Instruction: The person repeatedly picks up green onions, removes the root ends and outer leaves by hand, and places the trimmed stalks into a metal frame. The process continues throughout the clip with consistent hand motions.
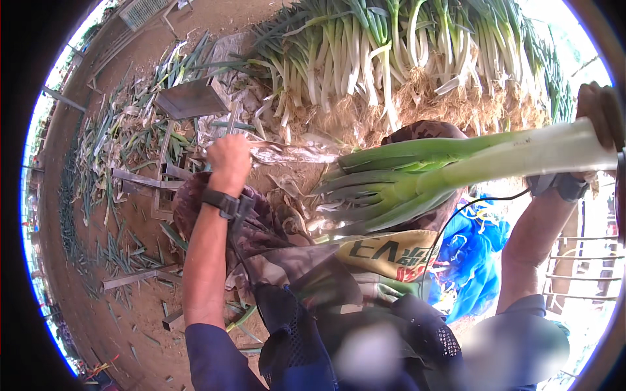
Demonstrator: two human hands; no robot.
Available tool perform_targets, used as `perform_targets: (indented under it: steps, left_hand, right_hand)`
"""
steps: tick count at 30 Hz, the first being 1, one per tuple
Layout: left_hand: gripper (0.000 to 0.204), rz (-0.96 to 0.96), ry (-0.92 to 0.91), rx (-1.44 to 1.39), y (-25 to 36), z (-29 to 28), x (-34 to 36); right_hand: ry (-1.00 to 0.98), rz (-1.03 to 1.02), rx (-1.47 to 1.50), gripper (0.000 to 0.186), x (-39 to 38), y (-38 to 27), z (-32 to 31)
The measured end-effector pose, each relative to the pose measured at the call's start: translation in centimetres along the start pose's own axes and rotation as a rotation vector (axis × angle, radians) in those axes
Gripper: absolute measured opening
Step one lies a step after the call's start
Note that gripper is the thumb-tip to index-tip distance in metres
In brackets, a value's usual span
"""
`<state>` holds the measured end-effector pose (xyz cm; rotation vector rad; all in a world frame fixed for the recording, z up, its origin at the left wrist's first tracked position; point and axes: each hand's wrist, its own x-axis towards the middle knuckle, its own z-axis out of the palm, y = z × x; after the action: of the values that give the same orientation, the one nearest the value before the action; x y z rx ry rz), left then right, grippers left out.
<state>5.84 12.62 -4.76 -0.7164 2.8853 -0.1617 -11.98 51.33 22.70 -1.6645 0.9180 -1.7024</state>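
Observation:
At the far right my right hand [598, 120], partly cut off by dark blur, is closed round the white root end of a large leek bunch [482, 159]. Its green leaves fan leftward across my lap. To the left my left hand [228, 159] makes a fist, with a narrow metal strip [232, 119] rising from its top. Whether that strip is a blade or part of the stand behind is not clear. Beside this fist a thin crumpled pale strip [297, 155] stretches right. Covering my lap is a yellow printed sack cloth [391, 256].
A heap of leeks [391, 49] with roots toward me lies at the back. A metal plate [193, 99] stands beyond my left fist, with square metal tubes [145, 182] nearby. Leaf scraps [104, 163] litter the ground. Blue netting [473, 254] lies right; a black cable [479, 200] crosses there.

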Motion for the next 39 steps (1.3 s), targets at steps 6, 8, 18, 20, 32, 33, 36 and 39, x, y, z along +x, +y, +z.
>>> perform_targets:
  steps: [6,8,18,20,32,33,36,39]
  left_hand:
    - [0.083,0.625,0.035,-1.437,2.9,-8.9,-1.3]
    - [0.085,0.78,0.161,-1.579,6.5,-11.6,-2.0]
    - [0.058,0.614,-0.116,-1.697,8.5,-13.9,-2.3]
    - [0.058,0.573,-0.05,-1.666,8.3,-13.7,-2.1]
    - [0.043,0.432,-0.13,-1.664,7.7,-13.1,-1.5]
    - [0.046,0.547,-0.163,-1.668,7.9,-13.0,-1.9]
    - [0.057,0.681,-0.215,-1.62,9.3,-12.6,-2.8]
    - [0.06,0.705,-0.167,-1.636,9.9,-12.2,-3.4]
  right_hand:
    - [0.439,0.047,-0.296,0.045,4.9,3.9,2.3]
    - [0.533,0.109,-0.325,0.046,6.9,5.3,2.9]
    - [0.448,0.271,-0.134,0.046,10.3,9.5,2.7]
    - [0.526,0.301,-0.094,0.046,9.8,9.5,2.6]
    - [0.902,0.28,-0.016,0.072,7.2,7.8,4.3]
    - [0.801,0.341,-0.039,0.063,7.2,8.0,4.1]
    - [0.632,0.433,0.026,0.046,8.0,9.9,3.6]
    - [0.687,0.392,0.015,0.045,7.4,11.2,3.7]
